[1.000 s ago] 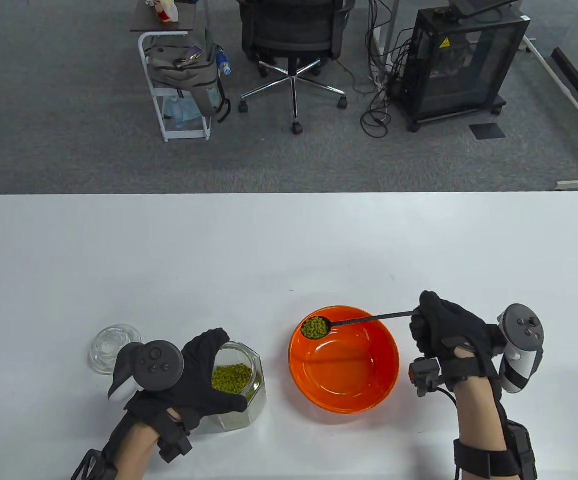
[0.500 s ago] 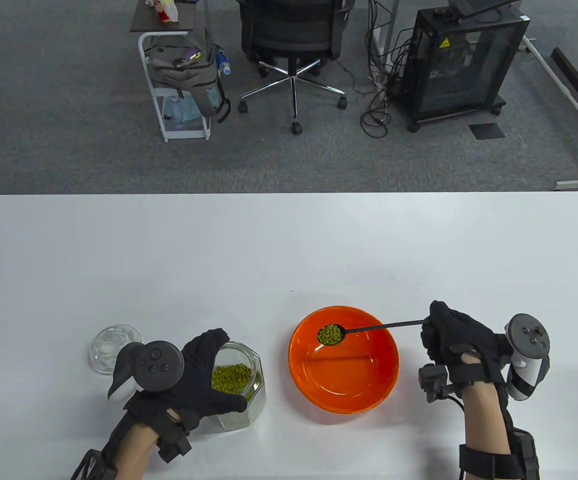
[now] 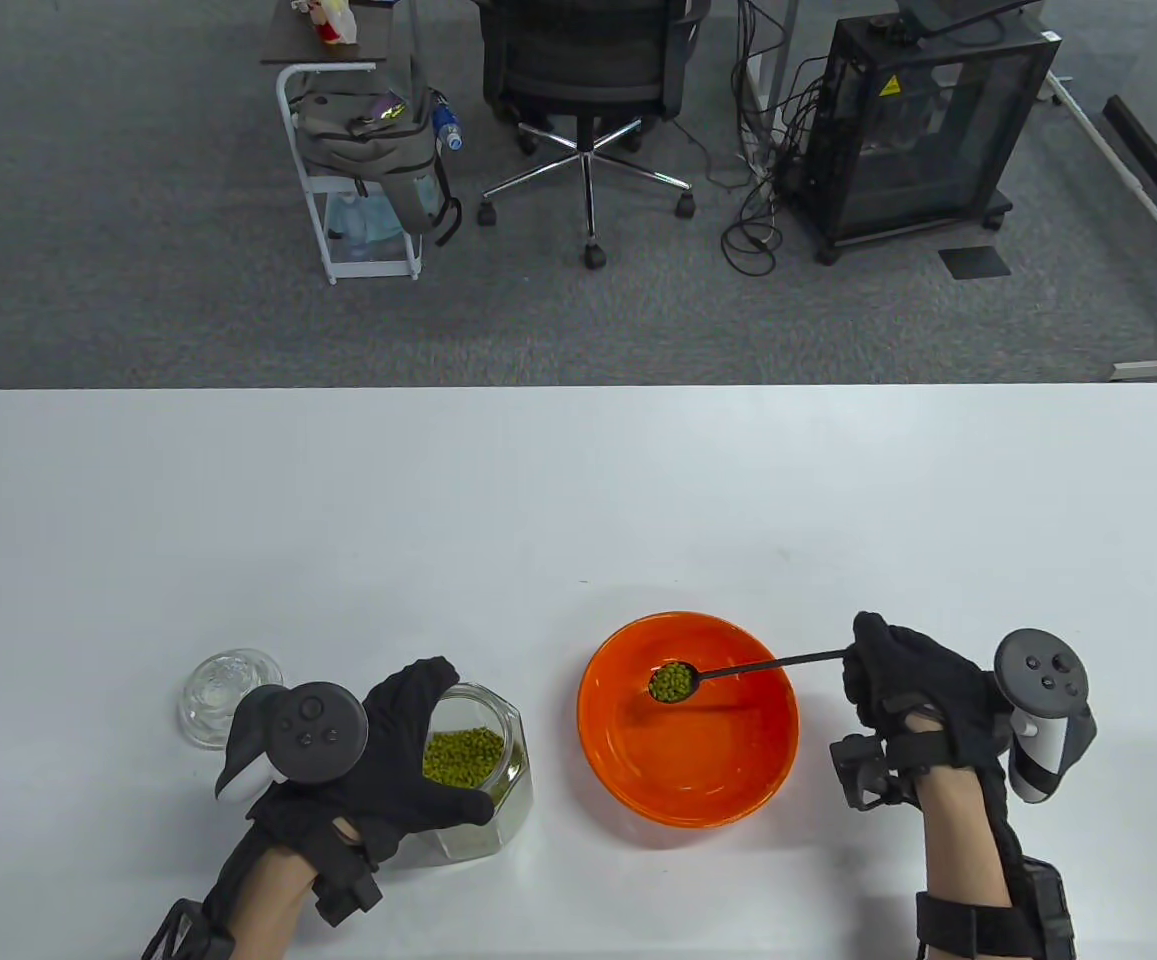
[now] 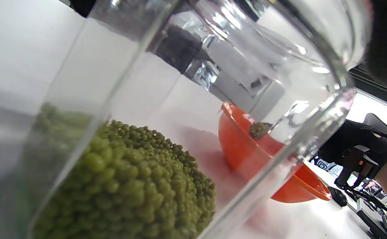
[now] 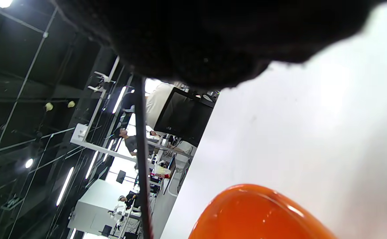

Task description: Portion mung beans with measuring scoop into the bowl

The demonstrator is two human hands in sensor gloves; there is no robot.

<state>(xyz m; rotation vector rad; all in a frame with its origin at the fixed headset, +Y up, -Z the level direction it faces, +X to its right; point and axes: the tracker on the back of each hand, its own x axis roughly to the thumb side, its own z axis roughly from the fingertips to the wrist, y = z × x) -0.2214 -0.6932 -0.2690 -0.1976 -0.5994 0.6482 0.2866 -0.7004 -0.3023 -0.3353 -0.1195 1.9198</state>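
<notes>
scoop (image 3: 673,682) of beans now lower over bowl (image 3: 728,790), right hand (image 3: 903,672) pinching its handle, left hand (image 3: 408,760) clasping jar (image 3: 498,790)

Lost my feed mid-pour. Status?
Left hand grips jar. Right hand holds scoop, loaded, over bowl. Bowl empty. Nothing in the way.

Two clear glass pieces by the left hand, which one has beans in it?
The faceted glass jar that the left hand grips; mung beans sit inside. The round glass lid beside it on the table holds none.

One bowl (image 3: 688,790); one jar (image 3: 498,770); one scoop (image 3: 671,682)
</notes>
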